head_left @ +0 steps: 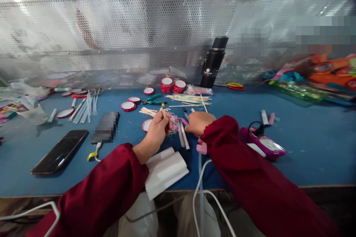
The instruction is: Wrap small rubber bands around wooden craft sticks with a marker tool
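One small stick point(163, 110) stands near upright, pinched in my left fingers point(159, 119); tangled threads point(175, 123) lie on the tabletop point(303, 166) just right of them, toward my right fingers point(191, 127); those sit beside the pens point(185, 139), can't tell whether gripping.

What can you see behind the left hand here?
Part of a red-rimmed white disc and some pale wooden sticks show past the left hand. The rest of the disc, and anything directly behind the hand, is covered.
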Available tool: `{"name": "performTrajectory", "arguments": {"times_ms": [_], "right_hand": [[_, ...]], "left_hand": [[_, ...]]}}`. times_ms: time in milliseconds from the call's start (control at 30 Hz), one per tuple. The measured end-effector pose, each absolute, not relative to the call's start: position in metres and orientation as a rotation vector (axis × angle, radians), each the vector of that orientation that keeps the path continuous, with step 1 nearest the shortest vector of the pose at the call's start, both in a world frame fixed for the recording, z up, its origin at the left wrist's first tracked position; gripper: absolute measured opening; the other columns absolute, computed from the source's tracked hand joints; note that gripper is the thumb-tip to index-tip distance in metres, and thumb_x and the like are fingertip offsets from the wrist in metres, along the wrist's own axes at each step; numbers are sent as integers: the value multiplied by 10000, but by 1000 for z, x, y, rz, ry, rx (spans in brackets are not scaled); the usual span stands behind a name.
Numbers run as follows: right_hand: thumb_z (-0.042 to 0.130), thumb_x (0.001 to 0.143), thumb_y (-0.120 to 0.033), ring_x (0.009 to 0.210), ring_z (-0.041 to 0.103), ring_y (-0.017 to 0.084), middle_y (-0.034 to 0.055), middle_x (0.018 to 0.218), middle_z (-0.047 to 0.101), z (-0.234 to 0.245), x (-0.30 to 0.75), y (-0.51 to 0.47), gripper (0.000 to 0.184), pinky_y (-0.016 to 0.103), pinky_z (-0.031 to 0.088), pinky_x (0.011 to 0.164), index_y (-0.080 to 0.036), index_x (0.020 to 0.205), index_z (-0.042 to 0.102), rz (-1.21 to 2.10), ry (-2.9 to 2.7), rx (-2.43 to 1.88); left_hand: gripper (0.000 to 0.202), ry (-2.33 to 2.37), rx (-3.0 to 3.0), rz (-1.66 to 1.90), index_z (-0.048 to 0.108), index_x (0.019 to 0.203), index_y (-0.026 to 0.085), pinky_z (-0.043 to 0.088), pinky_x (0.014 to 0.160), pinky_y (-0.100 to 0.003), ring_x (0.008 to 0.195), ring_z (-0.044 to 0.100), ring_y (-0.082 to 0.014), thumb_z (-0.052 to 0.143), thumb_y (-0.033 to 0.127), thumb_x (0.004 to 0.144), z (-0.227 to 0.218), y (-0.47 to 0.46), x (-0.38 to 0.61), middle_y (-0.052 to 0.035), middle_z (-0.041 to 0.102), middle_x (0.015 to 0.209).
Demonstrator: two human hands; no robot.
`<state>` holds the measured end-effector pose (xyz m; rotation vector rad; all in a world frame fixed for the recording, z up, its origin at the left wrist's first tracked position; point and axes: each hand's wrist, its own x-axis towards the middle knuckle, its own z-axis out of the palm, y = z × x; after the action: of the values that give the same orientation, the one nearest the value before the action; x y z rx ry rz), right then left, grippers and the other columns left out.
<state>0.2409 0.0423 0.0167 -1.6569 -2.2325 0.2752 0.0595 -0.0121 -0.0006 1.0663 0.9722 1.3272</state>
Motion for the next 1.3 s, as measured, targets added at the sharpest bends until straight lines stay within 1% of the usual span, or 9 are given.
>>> {"name": "performTrajectory", "arguments": {"times_ms": [200,367,533,667,800,933,1067,1200,1300], "right_hand": [[545,856,-337,756,646,205,66,788,711,74,262,33,202,326,455,690,-211,706,593,88,-2057,-1644],[581,870,-286,641,646,181,25,770,715,102,278,12,85,312,493,587,-230,933,580,490,-1769,-1227],[705,830,-251,514,545,128,-61,650,625,107,261,-8,502,261,442,498,-266,1303,538,671,-1661,-920],[621,913,-350,612,597,121,-7,751,676,85,227,-11,213,268,502,570,-227,1075,685,861,-1594,-758],[643,894,-347,798,690,165,2,856,717,56,188,-14,251,304,570,675,-254,1126,627,994,-1474,-589],[741,848,-450,591,629,140,-46,744,660,45,170,-17,305,248,493,471,-295,1017,540,954,-1403,-571],[560,950,-587,397,454,88,-72,602,568,38,176,-9,316,229,392,382,-272,920,549,924,-1361,-573],[490,971,-609,564,554,126,-17,700,605,30,183,-5,393,264,477,494,-266,991,680,818,-1456,-682],[514,987,-482,722,631,156,14,815,669,23,182,-5,314,299,540,660,-247,1029,719,664,-1563,-778]], "left_hand": [[53,944,1033,1340,504,879,201,298,468,-190,460,412,-86,484,152,887,1,-11,60,47,520,569],[48,913,1031,1338,495,897,200,298,469,-187,460,416,-83,478,156,903,0,-13,60,52,522,572],[61,927,1040,1287,505,923,198,307,478,-179,492,503,-77,471,228,965,1,-15,58,24,612,637],[134,908,1066,1250,515,946,202,294,458,-174,519,573,-87,516,334,967,-2,-14,58,-15,697,712],[253,848,1077,1275,511,964,211,293,435,-173,498,581,-85,571,456,939,-7,-10,58,5,688,719],[241,812,1083,1319,511,1001,215,274,430,-174,464,543,-79,587,434,936,-9,-9,59,44,622,640],[201,827,1059,1295,491,981,212,327,467,-189,483,537,-80,551,403,964,-6,-12,60,11,676,723],[219,855,1085,1264,505,930,210,310,475,-206,498,541,-95,547,422,970,-5,-13,62,11,659,703],[217,890,1090,1282,537,876,202,301,486,-214,558,565,-112,561,398,965,-5,-12,63,16,613,687]]}}
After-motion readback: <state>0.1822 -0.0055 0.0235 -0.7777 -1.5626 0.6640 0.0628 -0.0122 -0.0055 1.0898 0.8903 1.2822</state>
